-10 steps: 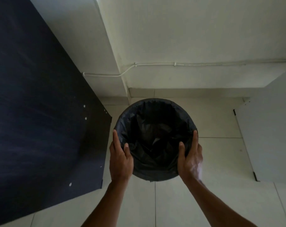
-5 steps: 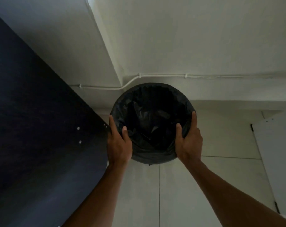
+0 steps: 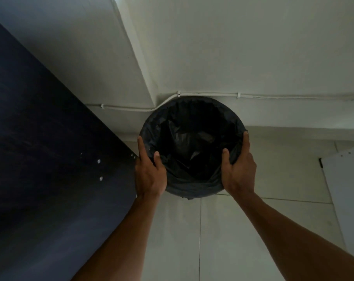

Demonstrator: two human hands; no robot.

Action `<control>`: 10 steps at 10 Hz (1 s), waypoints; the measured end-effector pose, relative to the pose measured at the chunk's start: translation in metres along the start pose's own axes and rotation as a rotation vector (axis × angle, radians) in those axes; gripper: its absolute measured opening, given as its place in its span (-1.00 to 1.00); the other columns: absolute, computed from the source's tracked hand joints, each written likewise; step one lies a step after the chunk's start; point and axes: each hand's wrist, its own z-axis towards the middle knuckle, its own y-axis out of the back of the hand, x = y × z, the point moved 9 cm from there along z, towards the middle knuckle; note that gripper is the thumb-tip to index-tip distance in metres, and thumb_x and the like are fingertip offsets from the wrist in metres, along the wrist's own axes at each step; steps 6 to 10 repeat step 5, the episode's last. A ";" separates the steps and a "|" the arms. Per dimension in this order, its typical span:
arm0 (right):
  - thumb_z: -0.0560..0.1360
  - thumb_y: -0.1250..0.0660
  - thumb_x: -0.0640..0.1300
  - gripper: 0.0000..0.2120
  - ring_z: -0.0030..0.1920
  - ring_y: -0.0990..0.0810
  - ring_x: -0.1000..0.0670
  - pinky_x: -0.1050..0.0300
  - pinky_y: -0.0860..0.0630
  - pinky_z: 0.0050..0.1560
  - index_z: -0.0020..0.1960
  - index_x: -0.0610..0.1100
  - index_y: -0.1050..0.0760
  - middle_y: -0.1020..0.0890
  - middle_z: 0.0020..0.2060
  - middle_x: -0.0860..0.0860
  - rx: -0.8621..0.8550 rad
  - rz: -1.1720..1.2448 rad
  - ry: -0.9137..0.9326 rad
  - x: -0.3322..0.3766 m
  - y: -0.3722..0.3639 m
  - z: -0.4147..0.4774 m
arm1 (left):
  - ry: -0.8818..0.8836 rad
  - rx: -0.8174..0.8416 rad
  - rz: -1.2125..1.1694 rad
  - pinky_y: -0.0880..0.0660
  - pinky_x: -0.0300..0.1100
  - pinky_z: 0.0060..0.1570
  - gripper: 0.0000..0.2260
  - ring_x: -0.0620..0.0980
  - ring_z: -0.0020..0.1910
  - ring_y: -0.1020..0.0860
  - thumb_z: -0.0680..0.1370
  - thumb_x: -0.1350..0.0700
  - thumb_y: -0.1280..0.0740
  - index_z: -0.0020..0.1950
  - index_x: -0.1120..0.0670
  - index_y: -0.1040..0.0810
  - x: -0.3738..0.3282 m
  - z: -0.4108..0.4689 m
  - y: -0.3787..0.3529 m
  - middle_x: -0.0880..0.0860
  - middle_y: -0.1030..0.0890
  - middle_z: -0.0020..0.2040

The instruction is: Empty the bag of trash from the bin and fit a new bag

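Seen from the head camera, the left hand [image 3: 149,175] and the right hand [image 3: 240,173] each grip the rim of a round dark bin [image 3: 192,188]. Both thumbs press inside on its crinkly black plastic bag [image 3: 192,142]. The bin is at the far corner of the white tiled floor [image 3: 222,230], maybe lifted, beside a dark blue board [image 3: 40,159].

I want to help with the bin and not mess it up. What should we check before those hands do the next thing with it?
1. Grip: the left hand and the right hand each hold the bin at its side, thumbs inside the rim: ok.
2. Black bag folded over the rim wherever it shows: ok.
3. Nothing left inside the black bag: only crumpled plastic shows, but it is dim: cannot tell.
4. Floor under the bin free: hidden by the bin: cannot tell.
5. Gap between the left hand and the dark panel: they look very close: cannot tell.
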 end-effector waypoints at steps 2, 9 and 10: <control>0.51 -0.23 0.31 -0.14 0.36 -0.35 -0.36 -0.20 -0.33 0.34 0.59 0.10 0.19 -0.27 0.39 -0.33 0.252 -0.099 -0.066 0.003 0.005 -0.003 | 0.060 0.250 0.183 -0.27 0.11 0.39 -0.35 0.32 0.43 -0.28 0.65 -0.16 -0.10 0.61 -0.09 0.20 -0.011 -0.004 0.001 0.32 -0.13 0.51; 0.55 -0.16 0.29 -0.28 0.49 -0.17 -0.26 -0.21 -0.23 0.41 0.58 -0.03 -0.08 -0.16 0.51 -0.26 0.114 -0.317 0.227 0.129 0.102 -0.034 | -0.314 0.171 0.351 -0.16 0.09 0.49 -0.33 0.19 0.56 -0.09 0.64 -0.19 -0.05 0.62 0.16 0.05 -0.161 -0.049 0.075 0.24 -0.07 0.58; 0.55 -0.16 0.29 -0.28 0.49 -0.17 -0.26 -0.21 -0.23 0.41 0.58 -0.03 -0.08 -0.16 0.51 -0.26 0.114 -0.317 0.227 0.129 0.102 -0.034 | -0.314 0.171 0.351 -0.16 0.09 0.49 -0.33 0.19 0.56 -0.09 0.64 -0.19 -0.05 0.62 0.16 0.05 -0.161 -0.049 0.075 0.24 -0.07 0.58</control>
